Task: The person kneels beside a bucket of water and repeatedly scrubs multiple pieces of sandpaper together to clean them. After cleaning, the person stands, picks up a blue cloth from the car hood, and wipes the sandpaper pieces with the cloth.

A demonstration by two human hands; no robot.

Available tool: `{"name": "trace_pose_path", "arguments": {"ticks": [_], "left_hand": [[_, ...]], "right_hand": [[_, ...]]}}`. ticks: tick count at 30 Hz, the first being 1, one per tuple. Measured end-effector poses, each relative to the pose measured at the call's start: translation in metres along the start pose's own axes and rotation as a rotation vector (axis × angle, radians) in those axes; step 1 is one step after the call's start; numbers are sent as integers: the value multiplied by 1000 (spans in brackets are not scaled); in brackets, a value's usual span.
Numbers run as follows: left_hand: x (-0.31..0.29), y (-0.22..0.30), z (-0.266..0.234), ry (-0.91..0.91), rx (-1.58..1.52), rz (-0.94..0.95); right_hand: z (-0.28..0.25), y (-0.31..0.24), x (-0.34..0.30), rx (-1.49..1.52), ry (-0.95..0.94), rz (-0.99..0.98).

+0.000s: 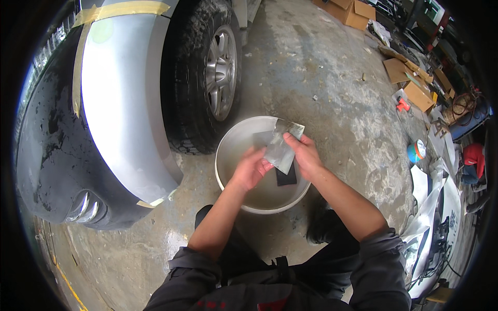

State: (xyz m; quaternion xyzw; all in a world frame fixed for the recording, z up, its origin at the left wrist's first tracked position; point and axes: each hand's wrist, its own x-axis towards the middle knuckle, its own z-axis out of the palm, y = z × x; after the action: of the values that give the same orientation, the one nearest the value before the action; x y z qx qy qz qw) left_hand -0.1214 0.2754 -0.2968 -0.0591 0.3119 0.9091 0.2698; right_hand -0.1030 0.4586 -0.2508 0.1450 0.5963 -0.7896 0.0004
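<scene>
Over a white round bucket [220, 178] of cloudy water, I hold a thin wet grey sheet [280, 155], which looks like sandpaper. My right hand [305, 154] pinches its right side, thumb on top and fingers behind. At its lower left edge is my left hand [251, 168], palm partly up, with curled fingers on the sheet. Beneath the sheet, a dark rectangular pad [286, 178] lies in the bucket, partly covered from view. A greyish flat piece [262, 138] shows near the bucket's far side, too blurred to name.
Left of the bucket stands a vehicle with a silver-grey fender [122, 88], masking tape [124, 9], a dark bumper [49, 140] and a wheel [220, 72]. Cardboard boxes [358, 14], a blue-and-white can [416, 151] and white sheeting [423, 215] lie right on the concrete floor [353, 119].
</scene>
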Motion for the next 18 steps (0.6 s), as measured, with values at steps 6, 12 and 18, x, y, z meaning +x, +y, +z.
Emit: {"name": "trace_pose_path", "arguments": {"ticks": [6,12,18], "left_hand": [[10,-6,-13,-107,729,316],[18,-7,-30,209,312,246],[13,-13,-19,331,483,498]], "right_hand": [[-10,-10,-3,-872,-170,-260],[-19,-34,-6,-1076,2,-306],[-31,-69,-12,-1297,-75,-277]]}}
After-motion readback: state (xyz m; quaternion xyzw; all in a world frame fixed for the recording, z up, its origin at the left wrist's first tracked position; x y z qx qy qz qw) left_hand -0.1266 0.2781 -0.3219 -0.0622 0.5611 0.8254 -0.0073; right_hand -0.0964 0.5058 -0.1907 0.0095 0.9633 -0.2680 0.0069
